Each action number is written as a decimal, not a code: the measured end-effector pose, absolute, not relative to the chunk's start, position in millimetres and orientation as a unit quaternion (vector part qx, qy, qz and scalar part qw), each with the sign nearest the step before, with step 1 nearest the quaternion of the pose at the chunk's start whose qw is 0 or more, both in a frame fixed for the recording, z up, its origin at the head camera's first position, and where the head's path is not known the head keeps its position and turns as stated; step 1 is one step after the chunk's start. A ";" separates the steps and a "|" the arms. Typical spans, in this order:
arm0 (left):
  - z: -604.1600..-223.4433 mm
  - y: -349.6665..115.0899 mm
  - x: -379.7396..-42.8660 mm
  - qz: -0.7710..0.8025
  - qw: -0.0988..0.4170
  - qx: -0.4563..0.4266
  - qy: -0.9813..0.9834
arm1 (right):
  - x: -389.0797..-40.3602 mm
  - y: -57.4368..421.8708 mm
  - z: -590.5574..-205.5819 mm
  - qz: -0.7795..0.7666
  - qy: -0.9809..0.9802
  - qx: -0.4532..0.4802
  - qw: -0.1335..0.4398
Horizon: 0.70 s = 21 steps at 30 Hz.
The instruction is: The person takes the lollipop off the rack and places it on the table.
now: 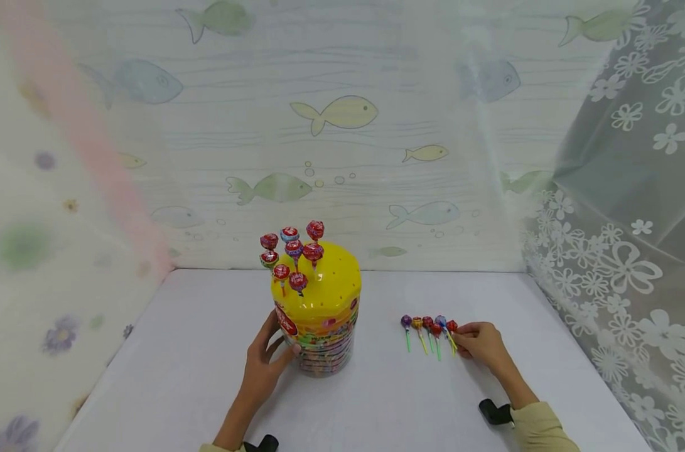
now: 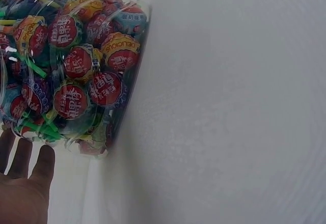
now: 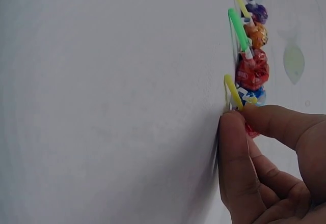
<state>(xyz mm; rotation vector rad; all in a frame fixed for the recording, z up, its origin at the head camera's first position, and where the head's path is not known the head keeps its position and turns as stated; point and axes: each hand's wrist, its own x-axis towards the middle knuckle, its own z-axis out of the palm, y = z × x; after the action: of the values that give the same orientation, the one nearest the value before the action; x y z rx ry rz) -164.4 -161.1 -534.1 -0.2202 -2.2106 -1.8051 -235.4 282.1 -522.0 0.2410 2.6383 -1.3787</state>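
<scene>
A clear ribbed jar (image 1: 326,351) packed with wrapped lollipops (image 2: 71,99) stands on the white table. Its yellow lid (image 1: 336,276) is dotted with small holes, and several lollipops (image 1: 294,248) stick up from its left half. My left hand (image 1: 263,361) holds the jar low on its left side, thumb toward the front; in the left wrist view the fingertips (image 2: 45,158) are at the jar's base. To the right, several lollipops (image 1: 427,322) lie in a row, heads away from me. My right hand (image 1: 483,344) pinches the red lollipop (image 3: 251,131) at the row's right end, its stick mostly hidden by the fingers.
The white table (image 1: 387,402) reaches back to a fish-print curtain (image 1: 342,150). A flower-print sheet (image 1: 54,251) borders it on the left, a white lace-patterned sheet (image 1: 630,270) on the right. Black wrist devices (image 1: 495,412) sit by both sleeves.
</scene>
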 end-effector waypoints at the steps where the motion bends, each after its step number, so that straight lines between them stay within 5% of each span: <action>1: -534.1 -161.2 -164.4 -0.626 0.138 -0.075 -0.764 | -235.5 281.7 -521.8 -0.459 0.882 0.079 0.077; 11: -532.9 -161.8 -164.2 -0.634 0.121 -0.068 -0.761 | -231.1 280.4 -505.1 -0.416 0.904 0.075 0.067; 21: -533.9 -162.4 -164.0 -0.634 0.119 -0.065 -0.761 | -214.5 247.4 -425.4 -0.361 0.931 -0.046 -0.022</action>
<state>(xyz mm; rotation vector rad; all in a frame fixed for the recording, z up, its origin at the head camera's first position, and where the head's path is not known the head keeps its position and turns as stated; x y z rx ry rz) -164.0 -162.4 -533.9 -0.1900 -2.2249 -1.8541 -214.5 247.4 -425.4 -0.1463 2.9672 -1.1488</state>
